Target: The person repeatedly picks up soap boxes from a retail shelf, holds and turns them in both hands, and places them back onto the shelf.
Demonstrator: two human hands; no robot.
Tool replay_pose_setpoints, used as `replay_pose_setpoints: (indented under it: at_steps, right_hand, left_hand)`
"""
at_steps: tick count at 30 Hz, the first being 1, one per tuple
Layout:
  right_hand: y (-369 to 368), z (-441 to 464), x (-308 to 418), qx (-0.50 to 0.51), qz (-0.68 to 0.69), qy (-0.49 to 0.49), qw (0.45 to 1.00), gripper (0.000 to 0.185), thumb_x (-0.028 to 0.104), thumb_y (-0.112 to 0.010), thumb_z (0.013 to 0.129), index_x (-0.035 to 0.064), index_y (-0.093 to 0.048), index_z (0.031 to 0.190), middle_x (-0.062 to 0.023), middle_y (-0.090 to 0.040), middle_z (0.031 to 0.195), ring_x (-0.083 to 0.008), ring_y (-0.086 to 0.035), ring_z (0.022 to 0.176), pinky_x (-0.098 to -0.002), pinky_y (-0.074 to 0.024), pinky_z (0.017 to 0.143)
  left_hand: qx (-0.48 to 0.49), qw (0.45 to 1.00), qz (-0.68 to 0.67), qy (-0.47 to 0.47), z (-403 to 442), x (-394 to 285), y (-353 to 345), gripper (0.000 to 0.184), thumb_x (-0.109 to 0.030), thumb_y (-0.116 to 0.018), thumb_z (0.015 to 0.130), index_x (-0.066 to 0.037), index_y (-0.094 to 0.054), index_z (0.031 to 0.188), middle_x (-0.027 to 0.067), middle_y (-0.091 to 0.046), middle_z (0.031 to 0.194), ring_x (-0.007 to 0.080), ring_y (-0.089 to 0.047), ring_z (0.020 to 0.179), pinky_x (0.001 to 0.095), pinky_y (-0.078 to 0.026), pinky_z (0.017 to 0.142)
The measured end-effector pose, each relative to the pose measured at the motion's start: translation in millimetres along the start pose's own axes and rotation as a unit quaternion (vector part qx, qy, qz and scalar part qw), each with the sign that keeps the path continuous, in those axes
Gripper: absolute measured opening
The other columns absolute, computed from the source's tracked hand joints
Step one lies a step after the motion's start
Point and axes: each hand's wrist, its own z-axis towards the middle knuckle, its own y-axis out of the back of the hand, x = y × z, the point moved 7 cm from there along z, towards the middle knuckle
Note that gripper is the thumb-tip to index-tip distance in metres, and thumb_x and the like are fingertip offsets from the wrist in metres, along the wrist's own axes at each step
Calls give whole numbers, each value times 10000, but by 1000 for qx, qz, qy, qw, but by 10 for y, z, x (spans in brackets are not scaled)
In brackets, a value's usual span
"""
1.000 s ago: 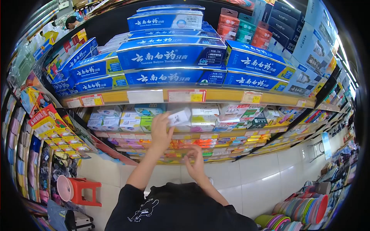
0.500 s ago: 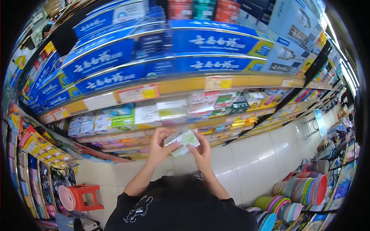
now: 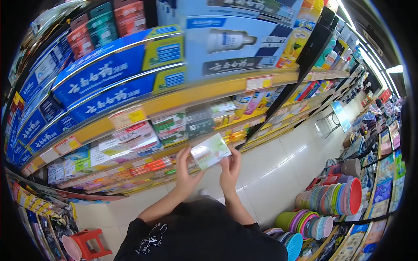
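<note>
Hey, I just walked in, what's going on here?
A person in a black top stands in a shop aisle, holding a small white-and-green box between the left hand and the right hand. It is off the shelf, in front of lower rows of packaged goods. Large blue boxes sit on the upper shelf, and stacked colourful tubs are at lower right.

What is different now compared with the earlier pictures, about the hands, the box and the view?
The white box, at first held by the left hand alone near the shelf, has come back toward the body; the right hand has taken hold too. The view turned right, so the blue toothpaste boxes shifted left in it. The red stool stayed on the floor.
</note>
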Motion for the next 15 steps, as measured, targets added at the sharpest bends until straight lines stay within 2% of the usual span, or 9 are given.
replay_pose_setpoints:
  at_steps: [2,5,6,9,11,12,13,14,15]
  right_hand:
    - [235,298,-93,-21,-35,72,997,282,79,-518,935,4,-445,1197,-102,-499,1164,-138,-547,961,-238,-478,753]
    - [355,774,-135,-14,-53,73,996,277,114,-501,954,-14,-453,1194,-80,-469,1178,-135,-546,938,-231,-484,717]
    - [399,949,-116,-30,-140,87,986,217,99,-554,910,4,-556,1105,-114,-501,1072,-223,-495,1000,-336,-397,904]
    - [288,1403,-162,-28,-147,63,987,252,149,-557,906,-5,-575,1105,-141,-499,1066,-276,-489,1013,-370,-379,916]
    - [229,1532,-237,-8,-232,80,969,337,175,-579,896,0,-555,1182,-139,-478,1055,-241,-478,931,-343,-388,816]
    - [193,1567,-265,-5,-272,109,956,335,159,-595,891,11,-557,1190,-102,-459,1017,-173,-467,833,-292,-401,708]
    - [160,1584,-305,-3,-311,138,940,337,143,-612,887,22,-559,1197,-65,-441,979,-105,-456,734,-241,-415,599]
    - [169,1582,-410,8,-325,132,937,423,137,-626,873,18,-517,1264,-81,-438,964,-123,-439,726,-249,-410,635]
    - [159,1556,-401,8,-326,131,936,427,124,-622,874,14,-505,1269,-79,-439,970,-123,-435,724,-249,-409,645]
  left_hand:
    - [8,999,53,-7,247,-41,-257,820,32,-750,682,-1,-308,1373,154,-323,1367,282,-385,1275,390,-358,1055]
    - [-6,997,70,-19,696,-93,-523,757,-5,-738,715,12,-337,1358,181,-390,1366,278,-407,1268,372,-337,1058]
    - [-15,998,64,-23,838,-91,-567,738,-26,-733,730,17,-342,1354,188,-409,1355,282,-416,1262,374,-338,1052]
    - [-42,996,73,-19,1240,-3,-657,694,-90,-720,770,31,-348,1344,211,-452,1321,303,-442,1241,382,-347,1034]
    - [-41,993,114,8,1416,186,-637,684,-133,-713,790,40,-345,1340,229,-465,1299,331,-455,1225,390,-358,1019]
    - [-23,985,173,15,1479,209,-641,663,-184,-689,822,52,-338,1332,261,-470,1271,377,-473,1183,402,-371,993]
    - [-3,982,180,54,1520,271,-642,662,-184,-684,824,53,-333,1333,264,-467,1271,385,-471,1178,403,-370,991]
    - [16,978,186,92,1557,323,-648,662,-184,-680,826,54,-328,1333,267,-464,1270,393,-469,1172,403,-370,990]
    - [36,972,192,131,1568,357,-654,662,-184,-676,828,56,-324,1334,270,-462,1270,401,-467,1167,403,-370,988]
